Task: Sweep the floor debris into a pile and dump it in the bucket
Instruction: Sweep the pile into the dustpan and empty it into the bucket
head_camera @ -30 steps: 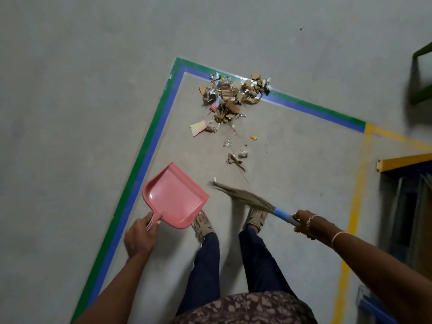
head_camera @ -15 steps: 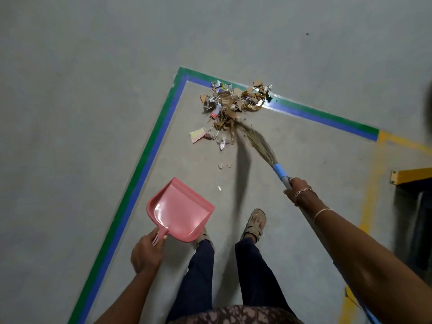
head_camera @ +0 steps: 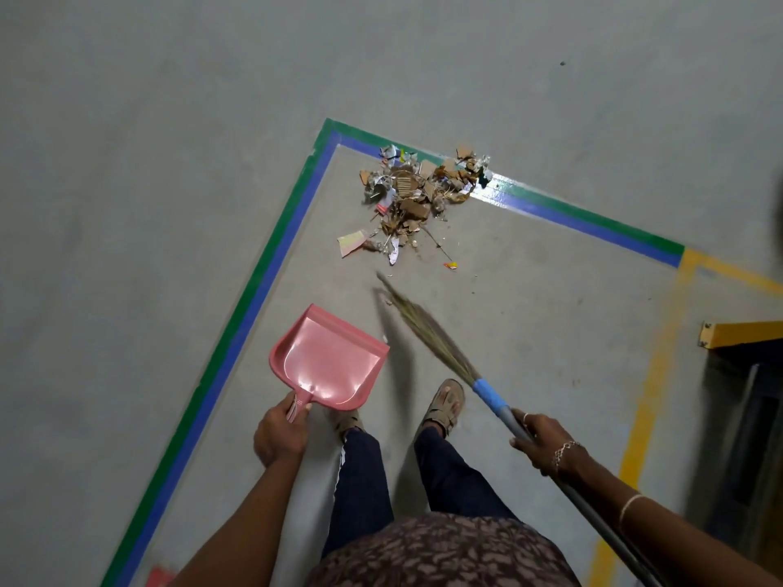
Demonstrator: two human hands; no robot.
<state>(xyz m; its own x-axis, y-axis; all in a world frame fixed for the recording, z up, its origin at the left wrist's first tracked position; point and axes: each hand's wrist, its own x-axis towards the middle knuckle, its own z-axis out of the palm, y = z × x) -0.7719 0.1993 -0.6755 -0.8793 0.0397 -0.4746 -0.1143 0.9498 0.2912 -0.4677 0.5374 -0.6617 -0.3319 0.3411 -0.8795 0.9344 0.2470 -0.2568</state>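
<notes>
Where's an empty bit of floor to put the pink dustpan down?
Bare floor lies right of the broom up to the yellow line, and outside the green-blue tape line left of the dustpan. It's crowded around the debris pile in the corner.

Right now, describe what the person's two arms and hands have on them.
Both forearms are bare, with no sleeves in view. The right hand has a pale ring on one of its fingers, a thin metal chain bracelet at the wrist and a slim pale bangle higher on the forearm. The left hand shows no jewellery.
</notes>
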